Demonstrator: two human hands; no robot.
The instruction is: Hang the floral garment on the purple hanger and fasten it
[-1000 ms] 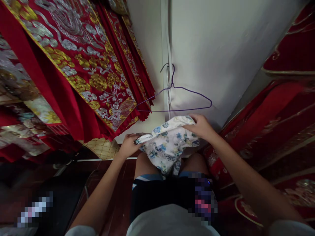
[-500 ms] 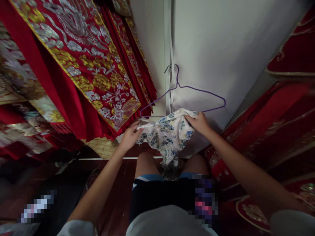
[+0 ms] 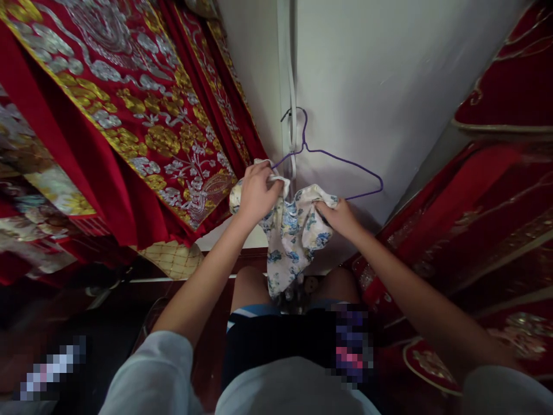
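A white garment with a blue floral print (image 3: pixel 287 242) hangs down between my two hands, its lower end bunched near my knees. My left hand (image 3: pixel 260 193) grips its upper edge on the left, beside the left arm of a purple wire hanger (image 3: pixel 343 160). On the right, my right hand (image 3: pixel 339 218) pinches the garment's edge just below the hanger's lower right part. The hanger's hook is caught at a white vertical strip (image 3: pixel 292 75) on the wall. The hanger's left end is hidden behind the garment and my left hand.
Red cloth with gold and silver embroidery (image 3: pixel 159 109) hangs close on the left. More red embroidered fabric (image 3: pixel 466 225) stands along the right side. Behind the hanger is a pale wall (image 3: pixel 345 69). A dark object (image 3: pixel 90 346) sits at the lower left.
My left hand has moved up and right with the garment's left edge, onto the hanger's left side. The garment is now gathered rather than stretched wide. My right hand keeps its grip.
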